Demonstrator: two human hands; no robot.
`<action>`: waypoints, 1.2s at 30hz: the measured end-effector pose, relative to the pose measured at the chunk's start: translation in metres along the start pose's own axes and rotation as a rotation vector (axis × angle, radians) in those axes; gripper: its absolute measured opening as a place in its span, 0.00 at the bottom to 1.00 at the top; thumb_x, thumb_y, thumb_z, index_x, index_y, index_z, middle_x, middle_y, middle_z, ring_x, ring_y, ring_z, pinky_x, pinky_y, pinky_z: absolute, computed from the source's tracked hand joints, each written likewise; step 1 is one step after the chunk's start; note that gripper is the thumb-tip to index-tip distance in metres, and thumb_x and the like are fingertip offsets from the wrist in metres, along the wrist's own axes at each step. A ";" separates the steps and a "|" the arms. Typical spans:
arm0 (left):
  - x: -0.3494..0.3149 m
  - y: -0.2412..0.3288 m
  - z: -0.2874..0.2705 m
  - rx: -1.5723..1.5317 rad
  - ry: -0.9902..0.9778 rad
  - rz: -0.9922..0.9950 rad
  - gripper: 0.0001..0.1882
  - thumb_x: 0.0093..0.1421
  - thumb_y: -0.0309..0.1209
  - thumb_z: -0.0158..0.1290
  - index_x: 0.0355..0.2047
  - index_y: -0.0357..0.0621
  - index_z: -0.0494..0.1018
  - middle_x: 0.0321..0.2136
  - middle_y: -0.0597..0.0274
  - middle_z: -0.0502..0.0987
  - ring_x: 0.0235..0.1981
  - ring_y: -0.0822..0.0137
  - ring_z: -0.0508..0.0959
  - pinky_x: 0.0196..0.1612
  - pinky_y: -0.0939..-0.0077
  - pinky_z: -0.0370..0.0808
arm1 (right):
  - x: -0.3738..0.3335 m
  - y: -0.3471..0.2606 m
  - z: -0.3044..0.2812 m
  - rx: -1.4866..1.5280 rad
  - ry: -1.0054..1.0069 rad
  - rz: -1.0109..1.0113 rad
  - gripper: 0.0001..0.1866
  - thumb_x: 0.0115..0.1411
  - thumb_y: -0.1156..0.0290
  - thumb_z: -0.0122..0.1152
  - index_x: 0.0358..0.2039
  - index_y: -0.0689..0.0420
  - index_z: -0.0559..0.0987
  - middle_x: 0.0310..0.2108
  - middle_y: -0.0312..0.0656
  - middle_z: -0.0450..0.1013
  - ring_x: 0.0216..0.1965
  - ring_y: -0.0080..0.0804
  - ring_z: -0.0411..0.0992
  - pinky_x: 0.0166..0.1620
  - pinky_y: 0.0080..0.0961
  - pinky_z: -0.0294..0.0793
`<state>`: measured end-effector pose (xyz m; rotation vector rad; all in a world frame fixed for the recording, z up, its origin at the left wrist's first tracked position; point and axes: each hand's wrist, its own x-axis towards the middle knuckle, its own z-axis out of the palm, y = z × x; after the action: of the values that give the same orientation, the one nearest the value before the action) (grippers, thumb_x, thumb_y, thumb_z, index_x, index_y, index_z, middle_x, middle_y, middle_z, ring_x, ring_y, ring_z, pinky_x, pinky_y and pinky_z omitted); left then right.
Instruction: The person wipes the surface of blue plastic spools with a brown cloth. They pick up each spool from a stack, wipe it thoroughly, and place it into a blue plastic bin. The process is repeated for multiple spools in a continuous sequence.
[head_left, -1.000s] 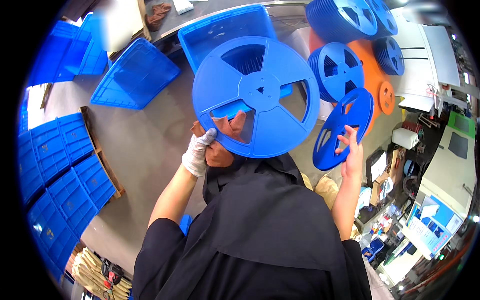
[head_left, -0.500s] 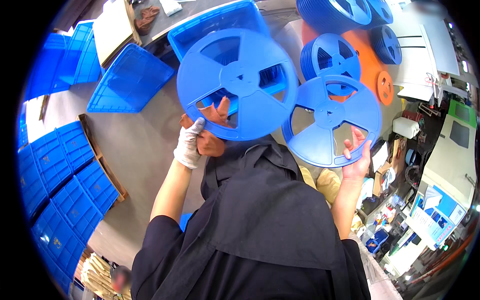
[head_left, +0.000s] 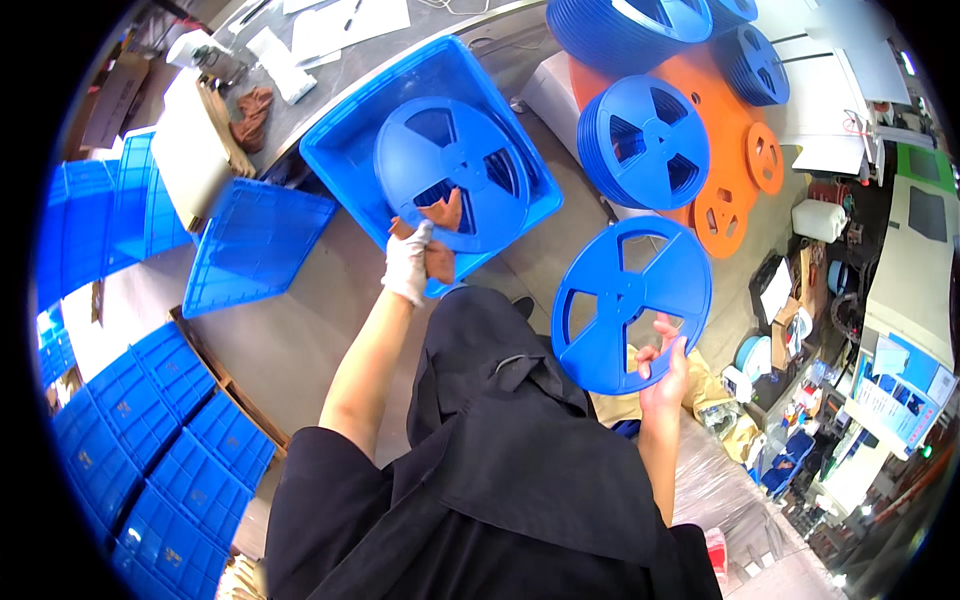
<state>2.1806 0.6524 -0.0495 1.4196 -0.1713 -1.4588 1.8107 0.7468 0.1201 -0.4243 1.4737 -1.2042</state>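
Note:
My left hand (head_left: 406,262), in a white glove, is closed on the near-left rim of a blue plastic reel disc (head_left: 485,220) with cut-out windows. A brown cloth (head_left: 440,262) is bunched in the same hand and shows partly through a window. This disc is over the blue crate (head_left: 335,150); whether it touches what lies inside, I cannot tell. My bare right hand (head_left: 664,372) grips the lower right rim of a second blue reel disc (head_left: 588,340), its fingers showing through a window. That disc is held tilted in the air, in front of me.
Stacked blue reel discs (head_left: 640,140) stand on an orange surface (head_left: 735,165) at the far right, with orange discs (head_left: 764,158) beside them. A grey table (head_left: 375,55) with papers lies beyond the crate. Blue crates (head_left: 150,440) are stacked on a pallet at left.
The left disc has moved away from me, over the crate. The right disc has come lower and nearer to me. The view has shifted, and both hands keep their hold.

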 end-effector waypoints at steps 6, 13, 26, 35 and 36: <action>0.092 -0.037 0.057 0.089 -0.003 -0.011 0.12 0.57 0.33 0.57 0.41 0.47 0.72 0.31 0.65 0.75 0.28 0.71 0.74 0.31 0.72 0.72 | -0.011 0.013 -0.004 0.038 0.170 0.006 0.23 0.69 0.53 0.40 0.45 0.62 0.72 0.66 0.50 0.50 0.23 0.27 0.72 0.19 0.14 0.63; 0.098 -0.039 0.077 0.174 0.134 -0.130 0.17 0.58 0.33 0.56 0.47 0.43 0.70 0.32 0.61 0.75 0.30 0.67 0.76 0.35 0.69 0.73 | -0.023 0.020 -0.004 0.062 0.330 0.006 0.24 0.68 0.51 0.40 0.45 0.61 0.72 0.65 0.47 0.54 0.23 0.26 0.71 0.19 0.13 0.62; 0.084 -0.014 0.137 0.133 0.247 -0.090 0.17 0.60 0.27 0.50 0.50 0.46 0.66 0.35 0.61 0.74 0.30 0.66 0.76 0.35 0.69 0.74 | -0.028 0.012 0.002 0.091 0.380 -0.017 0.24 0.68 0.51 0.41 0.45 0.61 0.72 0.64 0.46 0.55 0.25 0.26 0.73 0.19 0.13 0.62; 0.083 -0.005 0.133 0.149 0.321 -0.160 0.22 0.59 0.26 0.53 0.54 0.45 0.63 0.31 0.57 0.75 0.25 0.63 0.77 0.29 0.66 0.73 | -0.029 0.014 0.000 0.078 0.393 -0.007 0.24 0.68 0.51 0.41 0.46 0.61 0.72 0.64 0.47 0.55 0.25 0.26 0.73 0.19 0.13 0.63; 0.082 -0.004 0.135 0.149 0.322 -0.175 0.23 0.59 0.26 0.53 0.54 0.45 0.63 0.32 0.56 0.75 0.26 0.63 0.77 0.30 0.66 0.73 | -0.029 0.014 0.000 0.077 0.391 -0.003 0.24 0.68 0.51 0.41 0.46 0.61 0.72 0.64 0.47 0.55 0.25 0.26 0.73 0.19 0.13 0.63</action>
<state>2.0918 0.5231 -0.0667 1.8082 0.0501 -1.3556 1.8244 0.7757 0.1239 -0.1413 1.7481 -1.3959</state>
